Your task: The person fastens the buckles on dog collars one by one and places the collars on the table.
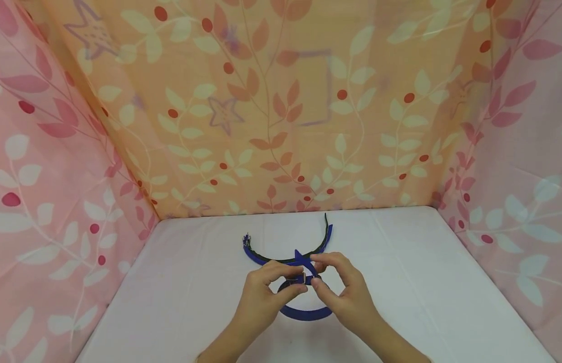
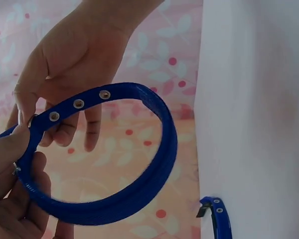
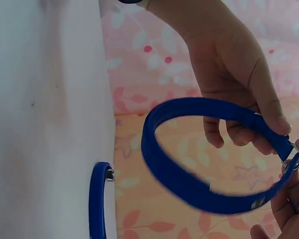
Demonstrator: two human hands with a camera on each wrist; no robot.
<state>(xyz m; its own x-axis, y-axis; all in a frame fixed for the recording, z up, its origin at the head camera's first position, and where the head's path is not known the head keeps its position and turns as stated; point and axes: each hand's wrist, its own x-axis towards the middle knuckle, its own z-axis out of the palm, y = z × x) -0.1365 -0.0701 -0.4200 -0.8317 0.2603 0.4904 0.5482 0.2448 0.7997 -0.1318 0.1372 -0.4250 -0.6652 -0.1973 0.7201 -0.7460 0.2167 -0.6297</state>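
The left hand [image 1: 265, 292] pinched a blue strap [image 1: 305, 315] between thumb and forefinger near its metal fitting [image 3: 294, 150], the gap between the fingertips small. The right hand [image 1: 349, 290] pinched the strap just to the right, near its pointed end. Bent into a loop, the strap was above the near middle of the counter [image 1: 194, 282], with three eyelets [image 2: 78, 103] in a row along one part. Farther off, a second strap [image 1: 255, 257], blue and dark, lay curved on the counter. Leaf-patterned cloth [image 1: 194, 65] hung at the far side, left and right.
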